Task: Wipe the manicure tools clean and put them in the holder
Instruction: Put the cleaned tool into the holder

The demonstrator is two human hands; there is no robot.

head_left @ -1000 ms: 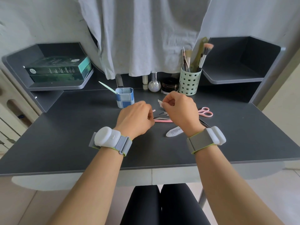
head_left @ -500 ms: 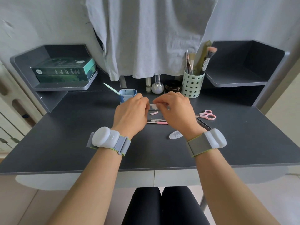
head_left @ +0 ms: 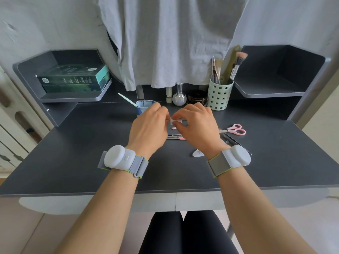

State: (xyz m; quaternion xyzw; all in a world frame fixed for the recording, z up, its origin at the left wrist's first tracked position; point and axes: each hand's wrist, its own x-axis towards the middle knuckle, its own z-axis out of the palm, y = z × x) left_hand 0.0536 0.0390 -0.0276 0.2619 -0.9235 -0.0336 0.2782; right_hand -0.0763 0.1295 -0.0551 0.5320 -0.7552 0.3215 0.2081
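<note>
Across the whole lower view spreads a matte dark-grey desk [head_left: 77,162] with a pale rounded front edge; behind it a soft, creased grey cloth [head_left: 170,39] hangs down the wall; angular shelf bays flank it, the left one bearing two glossy green boxes [head_left: 73,80] stacked flat. On the back strip stands a mint cup [head_left: 219,97], cylindrical and pierced with square holes, full of bristled brushes [head_left: 236,66]; left of it sit a round dark jar [head_left: 197,97] and a bulbous glass bottle [head_left: 179,97]. Nearer the middle stands the holder [head_left: 142,106], a small blue fabric-looking box with a slim pale-green file [head_left: 126,99] leaning out of it to the left. Both forearms wear grey straps with smooth white pods. Just right of the holder the left hand [head_left: 148,129] and right hand [head_left: 198,125] meet above the desk, fingers curled, pinching between them a small white wipe [head_left: 175,120]; whether a tool lies inside it I cannot tell. Below them lie thin metal tools [head_left: 174,136], one with a pink end; a tiny pink piece [head_left: 173,128] lies just beneath the wipe. To the right rest pink-handled scissors [head_left: 234,129]; a white oval packet [head_left: 198,153] lies beside the right wrist.
</note>
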